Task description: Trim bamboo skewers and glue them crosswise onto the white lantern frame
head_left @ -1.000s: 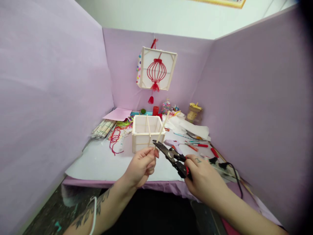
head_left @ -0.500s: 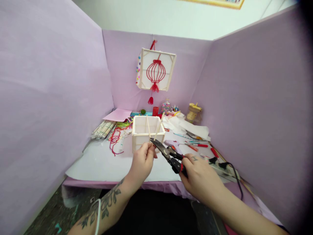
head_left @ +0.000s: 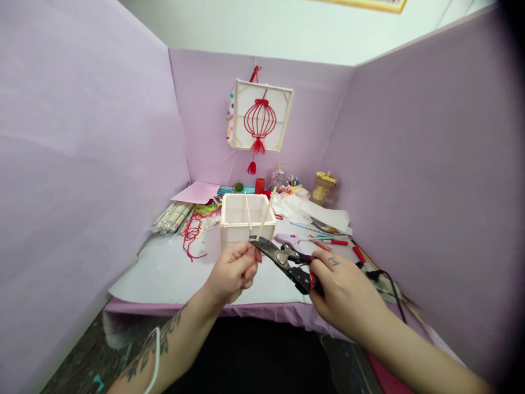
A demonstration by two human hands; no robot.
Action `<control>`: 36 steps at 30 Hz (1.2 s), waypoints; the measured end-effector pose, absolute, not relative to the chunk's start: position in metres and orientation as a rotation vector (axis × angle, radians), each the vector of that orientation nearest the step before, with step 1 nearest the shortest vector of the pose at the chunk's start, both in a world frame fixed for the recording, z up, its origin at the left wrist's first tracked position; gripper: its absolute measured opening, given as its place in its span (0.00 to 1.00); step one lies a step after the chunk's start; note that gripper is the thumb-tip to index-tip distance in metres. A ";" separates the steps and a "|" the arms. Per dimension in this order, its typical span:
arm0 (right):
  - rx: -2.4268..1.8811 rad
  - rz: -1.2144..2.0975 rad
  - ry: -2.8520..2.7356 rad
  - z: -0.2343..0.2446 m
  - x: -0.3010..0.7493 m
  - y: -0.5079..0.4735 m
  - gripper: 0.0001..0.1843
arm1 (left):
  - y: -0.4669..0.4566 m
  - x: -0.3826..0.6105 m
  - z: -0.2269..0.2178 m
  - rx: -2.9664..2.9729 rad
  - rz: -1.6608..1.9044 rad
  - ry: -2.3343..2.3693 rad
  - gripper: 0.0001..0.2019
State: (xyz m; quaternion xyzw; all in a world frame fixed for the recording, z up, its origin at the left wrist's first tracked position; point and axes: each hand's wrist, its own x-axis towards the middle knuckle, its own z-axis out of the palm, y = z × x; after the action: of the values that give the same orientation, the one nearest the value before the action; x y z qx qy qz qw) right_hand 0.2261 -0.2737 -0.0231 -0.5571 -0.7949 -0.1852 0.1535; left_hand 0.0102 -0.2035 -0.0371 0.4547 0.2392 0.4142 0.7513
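My left hand (head_left: 233, 272) pinches the lower end of a thin wooden stick (head_left: 264, 215) that slants up to the right in front of a white square lantern frame (head_left: 246, 224). My right hand (head_left: 342, 290) is wrapped round the handles of black-and-red cutting pliers (head_left: 283, 258). The jaws of the pliers meet the stick just above my left fingers. A second stick (head_left: 248, 210) leans inside the frame.
A finished lantern (head_left: 260, 116) with a red design hangs on the back wall. On the white table sheet (head_left: 164, 271) lie red yarn (head_left: 191, 235), a bundle of sticks (head_left: 171, 215), pink paper (head_left: 197, 192), pens, jars, a glue gun (head_left: 289, 239) and a black cable (head_left: 389, 282). Purple partitions enclose three sides.
Both hands drifted slightly left and back, then settled. The pliers' jaws have come closer onto the stick just above my left fingers. The stick's upper end has tipped a little lower.
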 end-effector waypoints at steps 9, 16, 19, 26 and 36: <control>-1.484 -0.472 -2.341 -0.012 0.233 -0.276 0.07 | -0.209 0.004 -0.036 0.845 0.759 0.321 0.11; -1.474 -0.443 -2.342 -0.014 0.236 -0.274 0.06 | -0.211 0.007 -0.034 0.947 0.785 0.441 0.14; -1.492 -0.378 -2.316 -0.022 0.238 -0.268 0.08 | -0.207 0.007 -0.035 1.193 0.967 0.677 0.15; -1.548 0.430 -2.197 -0.033 0.227 -0.262 0.09 | -0.194 -0.010 -0.038 1.565 1.230 1.027 0.12; -1.537 1.263 -1.879 -0.026 0.216 -0.267 0.16 | -0.203 -0.024 -0.021 2.377 1.129 1.393 0.12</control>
State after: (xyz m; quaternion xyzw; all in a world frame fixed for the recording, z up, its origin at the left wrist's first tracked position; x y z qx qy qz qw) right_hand 0.2163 -0.2666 -0.0264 -0.5503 -0.6725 0.4521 0.2012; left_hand -0.0237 -0.2027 -0.0211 0.7956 0.4664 0.3779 0.0820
